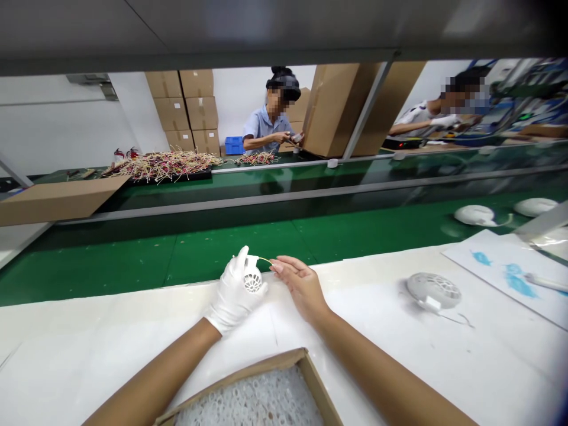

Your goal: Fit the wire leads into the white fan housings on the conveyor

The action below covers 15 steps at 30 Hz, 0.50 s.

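My left hand (233, 293), in a white glove, holds a small round white plastic housing with a perforated grille (252, 279). A thin yellowish wire (264, 260) runs from the housing's top to the fingertips of my bare right hand (302, 287), which seem pinched on it. A similar white grilled housing (433, 291) lies on the white work surface (355, 337) to the right, trailing a thin dark wire. My hands are apart from it.
Below my forearms sits a cardboard tray of white foam (248, 396). Beyond the bench runs a green conveyor belt (133, 260) carrying white housings (474, 215). A blue-marked paper sheet (501, 266) lies right. Across the line, a co-worker (266, 121) works near stacked cartons (181, 112).
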Tool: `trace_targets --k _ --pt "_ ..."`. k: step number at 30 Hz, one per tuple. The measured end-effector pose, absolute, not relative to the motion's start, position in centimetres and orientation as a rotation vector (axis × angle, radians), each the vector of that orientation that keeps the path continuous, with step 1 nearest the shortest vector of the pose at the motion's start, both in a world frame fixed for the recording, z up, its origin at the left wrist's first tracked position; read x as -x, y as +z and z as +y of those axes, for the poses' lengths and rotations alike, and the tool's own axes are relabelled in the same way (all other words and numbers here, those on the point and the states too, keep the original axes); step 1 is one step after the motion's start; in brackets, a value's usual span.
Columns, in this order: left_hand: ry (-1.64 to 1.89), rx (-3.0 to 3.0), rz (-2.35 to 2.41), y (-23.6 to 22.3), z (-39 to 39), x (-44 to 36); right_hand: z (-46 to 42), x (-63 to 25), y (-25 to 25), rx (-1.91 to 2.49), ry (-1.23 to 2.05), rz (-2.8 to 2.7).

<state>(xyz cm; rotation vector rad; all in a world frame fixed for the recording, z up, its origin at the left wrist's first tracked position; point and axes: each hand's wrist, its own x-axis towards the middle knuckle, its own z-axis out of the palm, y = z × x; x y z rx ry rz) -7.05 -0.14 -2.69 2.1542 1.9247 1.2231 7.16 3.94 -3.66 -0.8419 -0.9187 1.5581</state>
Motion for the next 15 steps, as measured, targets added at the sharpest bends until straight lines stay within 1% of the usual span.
trace_targets --k 4,7,10,15 --pt "1.179 -2.265 1.903 -2.8 -0.4 7.1 3.8 -7.0 -3.5 0.885 1.470 -0.939" --pt "1.127 -2.236 1.847 -2.7 -0.9 7.0 3.6 -6.8 -3.4 0.884 1.419 -0.966" --pt "1.094 -1.985 1.670 -2.4 -1.3 6.7 3.3 -6.7 -3.2 0.878 1.405 -0.992" --pt "1.133 -1.427 1.184 -2.2 -1.0 6.3 2.7 -6.6 -2.7 0.952 1.429 -1.003"
